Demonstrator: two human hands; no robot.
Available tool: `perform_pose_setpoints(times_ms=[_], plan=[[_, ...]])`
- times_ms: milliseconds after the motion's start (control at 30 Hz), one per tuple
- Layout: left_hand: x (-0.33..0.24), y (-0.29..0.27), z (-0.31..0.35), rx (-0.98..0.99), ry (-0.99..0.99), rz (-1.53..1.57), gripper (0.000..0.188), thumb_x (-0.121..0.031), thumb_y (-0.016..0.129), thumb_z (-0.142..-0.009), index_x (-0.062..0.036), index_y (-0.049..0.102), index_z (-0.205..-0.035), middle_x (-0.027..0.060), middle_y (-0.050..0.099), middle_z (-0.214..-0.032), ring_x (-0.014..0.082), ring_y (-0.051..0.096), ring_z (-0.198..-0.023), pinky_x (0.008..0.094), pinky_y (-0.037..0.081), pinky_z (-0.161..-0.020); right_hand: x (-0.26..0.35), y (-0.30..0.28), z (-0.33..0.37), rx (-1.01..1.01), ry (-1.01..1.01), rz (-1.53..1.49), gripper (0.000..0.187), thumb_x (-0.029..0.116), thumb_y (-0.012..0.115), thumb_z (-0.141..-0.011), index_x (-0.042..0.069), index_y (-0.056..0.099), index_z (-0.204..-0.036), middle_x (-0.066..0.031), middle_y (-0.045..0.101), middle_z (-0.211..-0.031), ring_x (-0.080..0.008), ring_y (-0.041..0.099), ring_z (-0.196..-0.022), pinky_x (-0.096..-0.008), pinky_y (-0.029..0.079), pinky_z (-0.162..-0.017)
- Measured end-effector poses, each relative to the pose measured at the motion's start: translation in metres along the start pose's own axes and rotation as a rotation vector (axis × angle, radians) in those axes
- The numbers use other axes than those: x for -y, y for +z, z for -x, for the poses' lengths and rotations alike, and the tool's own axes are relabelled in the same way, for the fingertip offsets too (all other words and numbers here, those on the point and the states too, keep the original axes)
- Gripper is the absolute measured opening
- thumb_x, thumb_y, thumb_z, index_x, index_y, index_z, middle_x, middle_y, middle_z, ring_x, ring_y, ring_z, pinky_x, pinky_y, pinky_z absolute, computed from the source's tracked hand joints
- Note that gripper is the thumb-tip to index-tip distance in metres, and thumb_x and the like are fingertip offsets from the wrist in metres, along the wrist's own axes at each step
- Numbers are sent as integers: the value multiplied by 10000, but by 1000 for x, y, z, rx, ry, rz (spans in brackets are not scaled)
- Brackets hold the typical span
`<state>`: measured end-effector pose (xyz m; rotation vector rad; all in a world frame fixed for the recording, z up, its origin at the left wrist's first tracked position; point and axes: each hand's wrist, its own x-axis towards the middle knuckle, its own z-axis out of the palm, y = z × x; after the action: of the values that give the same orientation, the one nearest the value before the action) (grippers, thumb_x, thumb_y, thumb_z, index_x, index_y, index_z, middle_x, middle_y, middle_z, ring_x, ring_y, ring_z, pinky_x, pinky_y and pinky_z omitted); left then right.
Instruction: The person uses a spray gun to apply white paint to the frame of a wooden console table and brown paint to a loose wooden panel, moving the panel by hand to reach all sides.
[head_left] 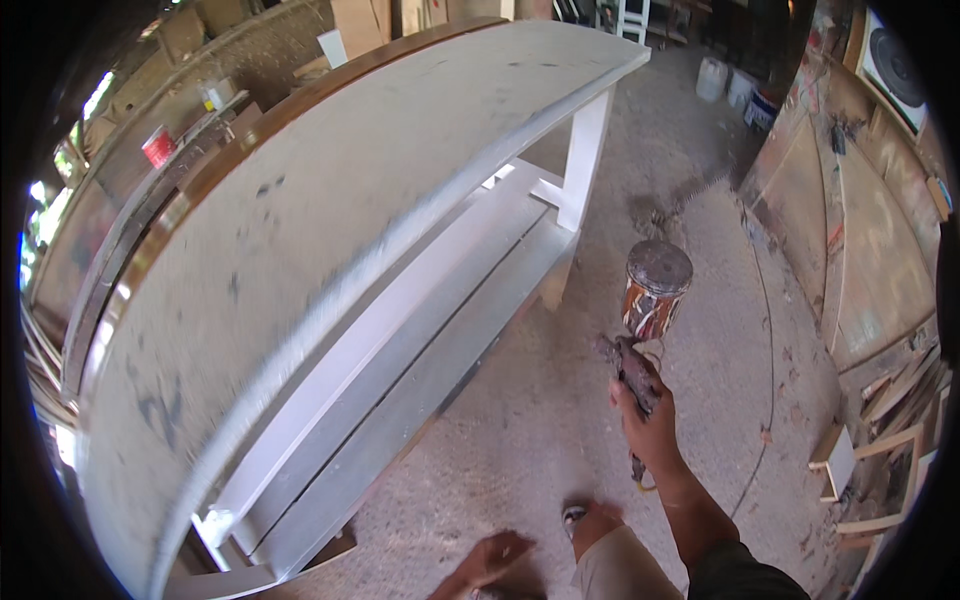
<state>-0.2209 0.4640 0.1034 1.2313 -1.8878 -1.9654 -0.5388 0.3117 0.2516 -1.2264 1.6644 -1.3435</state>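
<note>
White paint covers the table (330, 230), a long piece with a dusty, smudged top, a lower shelf (430, 330) of pale boards and a square leg (585, 160) at its far end; everything else is placed from this table. To the right of it, off its shelf side and level with the shelf's far half, the right hand (645, 425) holds a spray gun (640, 340) upright, its fingers closed round the grip, though blur hides whether one rests on the trigger. The gun's round cup (657, 288), rust-brown on the lid with streaked orange and white sides, sits on top, nearer the leg than the hand is. The gun is clear of the table, not touching it. The left hand (490, 565) shows low down, near the table's close end and just off the shelf's front edge; its fingers look spread and hold nothing, but it is blurred. Beside that hand, further from the table, a foot (590, 520) stands on the sawdust floor (560, 420). Beyond the table's far end stand white buckets (725, 85). Behind the table, along its back edge, a red can (158, 147) sits on a cluttered worktop (185, 140). Well right of the table, past the gun, brown boards (860, 240) lean together, with wood offcuts (890, 440) below them.
</note>
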Motion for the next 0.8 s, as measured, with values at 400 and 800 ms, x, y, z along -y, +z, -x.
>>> perform_pose_setpoints(times_ms=[400,800], plan=[[-85,-26,-153,279,746,217,270,-162,636,-1063,-7,689,-1277,29,713,-1051,114,647,-942,303,527,-900,-16,14,91,319,-79,-249,197,83,640,-1006,-21,658,-1172,-93,708,-922,-158,673,-767,-272,530,-560],[-56,0,-101,193,862,135,242,-178,641,-1058,-11,702,-1222,50,720,-926,123,668,-806,289,544,-770,-11,32,146,533,-160,-447,257,113,618,-1031,-57,588,-1222,-122,674,-920,-164,655,-732,-307,565,-546]])
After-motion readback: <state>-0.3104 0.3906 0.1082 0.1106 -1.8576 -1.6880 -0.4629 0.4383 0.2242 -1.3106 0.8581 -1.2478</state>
